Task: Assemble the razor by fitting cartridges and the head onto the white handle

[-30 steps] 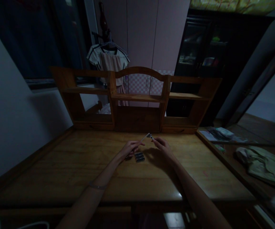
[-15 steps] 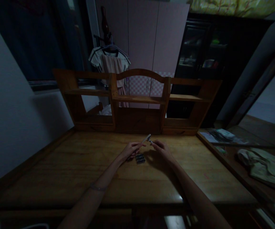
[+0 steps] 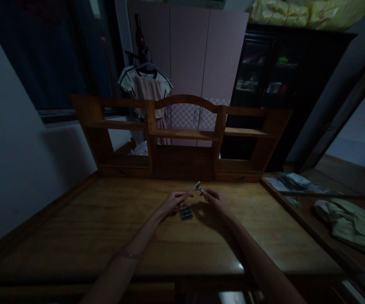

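My left hand [image 3: 173,202] is closed around a thin, pale, flat stick [image 3: 195,186], which slants up to the right above the table. In my right hand [image 3: 213,196], thumb and fingers pinch the short handle of a small silvery tool with a T-shaped head [image 3: 199,188], rather like a razor. Its head meets or nearly meets the upper end of the stick; I cannot tell if they touch. On the tabletop just below my left hand lies a small dark pack [image 3: 186,213] of several parallel strips. Dim light hides finer detail.
The wooden table [image 3: 106,228] has a shelf unit [image 3: 185,134] along its back edge. To the right, a lower surface carries a plastic-wrapped packet [image 3: 297,180] and a folded pale cloth [image 3: 350,223]. Clothes [image 3: 147,86] hang behind the shelf, before a pink wardrobe [image 3: 188,50].
The view has tipped up slightly, so everything sits a little lower. My hands keep nearly the same pose, with the stick and the silvery tool still held together.
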Motion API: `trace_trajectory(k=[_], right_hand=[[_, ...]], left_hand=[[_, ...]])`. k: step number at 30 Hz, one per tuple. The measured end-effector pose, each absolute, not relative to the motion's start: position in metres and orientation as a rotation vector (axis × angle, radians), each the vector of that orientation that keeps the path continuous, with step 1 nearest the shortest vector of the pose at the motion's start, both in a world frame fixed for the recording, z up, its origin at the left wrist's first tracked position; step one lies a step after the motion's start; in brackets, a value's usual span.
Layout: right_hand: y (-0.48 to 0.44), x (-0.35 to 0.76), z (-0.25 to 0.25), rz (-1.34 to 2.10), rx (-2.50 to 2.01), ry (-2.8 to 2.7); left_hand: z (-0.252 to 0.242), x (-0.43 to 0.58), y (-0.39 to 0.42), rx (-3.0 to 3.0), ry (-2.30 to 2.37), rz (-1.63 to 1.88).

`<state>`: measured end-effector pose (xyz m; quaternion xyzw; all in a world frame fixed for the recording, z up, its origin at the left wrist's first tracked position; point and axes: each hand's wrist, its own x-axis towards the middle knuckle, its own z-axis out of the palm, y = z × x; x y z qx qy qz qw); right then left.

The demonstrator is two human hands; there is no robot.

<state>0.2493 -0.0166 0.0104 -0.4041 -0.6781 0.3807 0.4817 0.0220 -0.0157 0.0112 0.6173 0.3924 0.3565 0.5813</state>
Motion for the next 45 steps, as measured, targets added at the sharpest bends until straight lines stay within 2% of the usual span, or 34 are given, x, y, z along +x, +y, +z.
trace_trajectory(k=[11, 20, 40, 45], right_hand=[[-0.014, 0.246, 0.011, 1.182, -0.958, -1.393], [-0.023, 0.246, 0.012, 1.074, -0.986, -1.547], [-0.017, 0.246, 0.013, 1.235, -0.945, -1.411], [-0.018, 0.246, 0.013, 1.138, -0.977, -1.511]], left_hand=[[0.014, 0.023, -0.020, 1.454, 0.853, 0.842], [0.014, 0.022, -0.018, 1.435, 0.923, 0.909], [0.014, 0.022, -0.020, 1.416, 0.842, 0.845], [0.013, 0.023, -0.019, 1.423, 0.861, 0.875]])
